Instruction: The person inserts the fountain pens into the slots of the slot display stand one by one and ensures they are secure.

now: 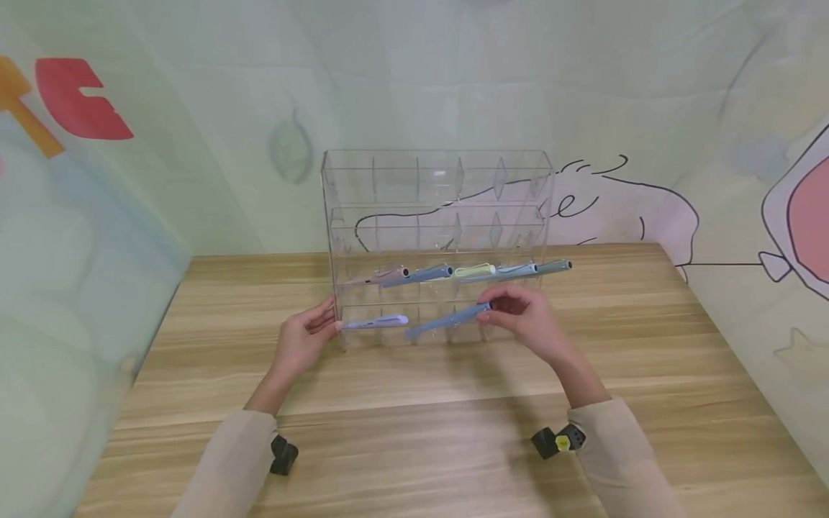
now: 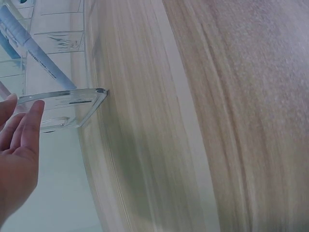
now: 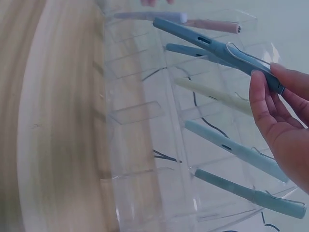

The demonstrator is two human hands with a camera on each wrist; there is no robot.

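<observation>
A clear acrylic pen rack (image 1: 435, 216) stands upright, its tiers split by dividers. My right hand (image 1: 527, 320) pinches a blue fountain pen (image 3: 212, 46) by its capped end, between thumb and fingers. The pen slants across the front of the lowest tier, its other end pointing left. My left hand (image 1: 304, 342) touches the rack's left side panel with fairly straight fingers (image 2: 33, 128). Near its thumb, a lavender pen (image 1: 376, 322) lies in the lowest tier's left compartment.
The tier above holds a pinkish pen (image 1: 388, 275), another blue pen (image 1: 417, 275), a pale green pen (image 1: 476, 271), a light blue pen (image 1: 512, 271) and a dark green pen (image 1: 553, 266). A wooden table (image 1: 414, 446) carries the rack. A printed curtain (image 1: 227, 144) hangs behind.
</observation>
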